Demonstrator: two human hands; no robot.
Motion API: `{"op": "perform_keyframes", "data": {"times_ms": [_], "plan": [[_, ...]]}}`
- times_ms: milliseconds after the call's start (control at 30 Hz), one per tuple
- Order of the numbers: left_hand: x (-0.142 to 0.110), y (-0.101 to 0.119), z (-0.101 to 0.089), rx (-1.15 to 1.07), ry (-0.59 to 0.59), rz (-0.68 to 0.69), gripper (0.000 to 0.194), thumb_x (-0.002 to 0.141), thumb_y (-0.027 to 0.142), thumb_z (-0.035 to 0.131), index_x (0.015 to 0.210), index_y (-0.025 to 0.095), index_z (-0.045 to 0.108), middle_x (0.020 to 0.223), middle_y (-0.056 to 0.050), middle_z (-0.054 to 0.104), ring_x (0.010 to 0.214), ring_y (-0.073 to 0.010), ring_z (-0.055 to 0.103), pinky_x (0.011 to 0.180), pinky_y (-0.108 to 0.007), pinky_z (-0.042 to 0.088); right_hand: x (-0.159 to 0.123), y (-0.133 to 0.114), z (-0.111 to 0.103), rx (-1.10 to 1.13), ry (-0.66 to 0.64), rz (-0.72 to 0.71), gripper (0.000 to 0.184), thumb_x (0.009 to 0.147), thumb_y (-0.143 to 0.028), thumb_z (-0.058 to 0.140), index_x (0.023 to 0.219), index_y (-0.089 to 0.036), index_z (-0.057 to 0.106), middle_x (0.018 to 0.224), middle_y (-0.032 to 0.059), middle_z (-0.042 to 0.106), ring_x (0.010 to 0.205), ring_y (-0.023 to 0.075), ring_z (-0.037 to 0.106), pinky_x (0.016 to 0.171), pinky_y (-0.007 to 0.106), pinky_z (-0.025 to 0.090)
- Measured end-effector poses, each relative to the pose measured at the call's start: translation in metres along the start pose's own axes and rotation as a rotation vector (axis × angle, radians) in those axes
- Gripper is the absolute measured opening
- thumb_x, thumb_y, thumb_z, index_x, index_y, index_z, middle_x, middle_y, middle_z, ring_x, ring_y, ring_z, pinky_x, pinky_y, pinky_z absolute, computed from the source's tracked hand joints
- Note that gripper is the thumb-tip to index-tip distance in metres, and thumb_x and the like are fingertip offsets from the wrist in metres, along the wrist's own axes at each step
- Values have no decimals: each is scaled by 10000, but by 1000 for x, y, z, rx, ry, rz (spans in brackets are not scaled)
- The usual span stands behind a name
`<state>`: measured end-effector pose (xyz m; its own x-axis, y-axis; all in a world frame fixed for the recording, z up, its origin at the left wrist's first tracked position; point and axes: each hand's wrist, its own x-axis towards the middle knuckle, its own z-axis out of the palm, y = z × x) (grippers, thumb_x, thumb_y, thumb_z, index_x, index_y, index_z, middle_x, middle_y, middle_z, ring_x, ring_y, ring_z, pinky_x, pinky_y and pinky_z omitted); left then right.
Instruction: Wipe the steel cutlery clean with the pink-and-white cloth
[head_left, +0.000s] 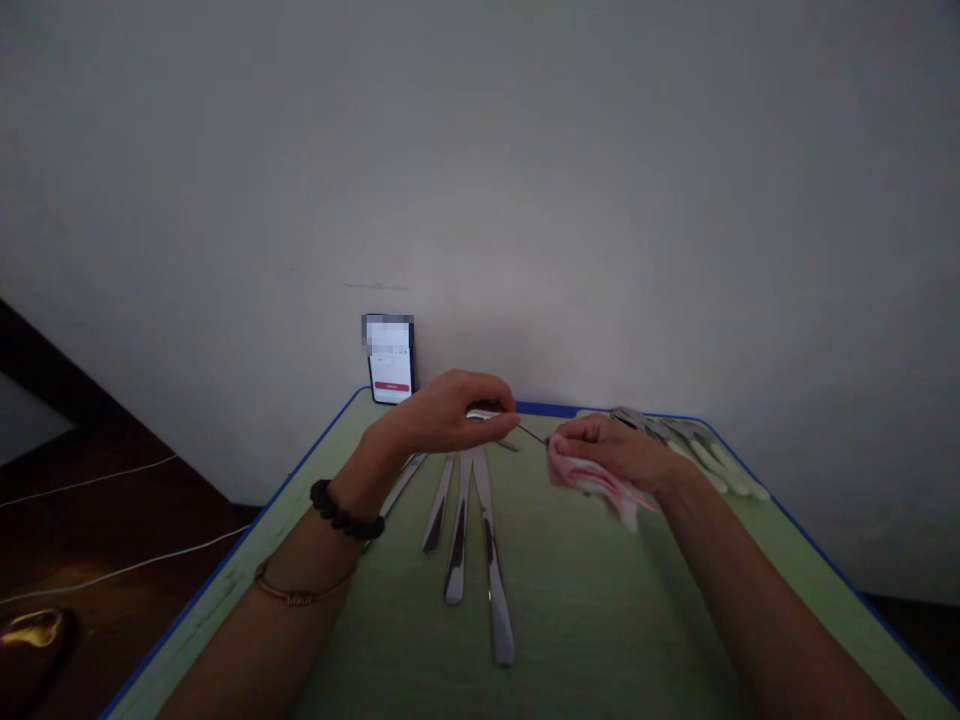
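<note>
My left hand [469, 410] is closed on a thin metal piece of cutlery [531, 432], seen nearly edge-on, so its exact kind does not show. From the fingertips it slants down to the right into a pink and white cloth [589, 477]. My right hand [611, 447] pinches this cloth around the far end of the metal piece. Both hands are above the table. Below and nearer to me, several shiny table knives [491, 560] lie fanned out, their upper ends partly hidden by my left hand and wrist.
A lit phone [391, 360] leans against the wall at the table's back left corner. More metal cutlery [675, 432] lies at the back right beside pale, rounded shapes [739, 477]. The green table [585, 620] has a blue edge. White cables [150, 558] run across the dark floor on the left.
</note>
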<state>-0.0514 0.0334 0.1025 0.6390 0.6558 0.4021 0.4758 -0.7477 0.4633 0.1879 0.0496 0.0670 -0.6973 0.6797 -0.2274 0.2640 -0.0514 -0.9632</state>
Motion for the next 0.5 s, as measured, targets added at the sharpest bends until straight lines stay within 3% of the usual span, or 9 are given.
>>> {"op": "perform_keyframes", "data": {"times_ms": [167, 267, 400, 500], "plan": [[0, -7, 7, 2, 29, -27, 228, 849, 309, 548, 755, 119, 633, 662, 0, 610, 580, -88, 501, 567, -183, 367, 0, 1, 4, 85, 15, 65, 410, 663, -537, 689, 644, -144, 573, 527, -38, 534, 411, 48, 414, 400, 190, 325], [1, -8, 9, -11, 35, -30, 222, 845, 300, 542, 759, 116, 635, 667, 2, 613, 589, -86, 507, 570, -181, 370, -4, 1, 0, 64, 21, 75, 406, 668, -525, 686, 626, -140, 565, 490, -44, 509, 379, 40, 377, 369, 186, 291], [-4, -13, -2, -52, 89, -82, 233, 831, 307, 529, 722, 121, 617, 640, 14, 585, 582, -86, 498, 562, -177, 373, -12, 2, -12, -34, 8, 94, 415, 694, -528, 664, 626, -130, 569, 514, -29, 506, 412, 46, 380, 396, 194, 286], [-10, -21, -15, -3, 213, -195, 246, 812, 315, 509, 673, 131, 594, 584, 32, 541, 554, -88, 465, 546, -184, 362, -12, 7, -17, -160, 11, 108, 451, 720, -570, 621, 638, -129, 581, 549, -21, 504, 464, 56, 382, 438, 205, 289]]}}
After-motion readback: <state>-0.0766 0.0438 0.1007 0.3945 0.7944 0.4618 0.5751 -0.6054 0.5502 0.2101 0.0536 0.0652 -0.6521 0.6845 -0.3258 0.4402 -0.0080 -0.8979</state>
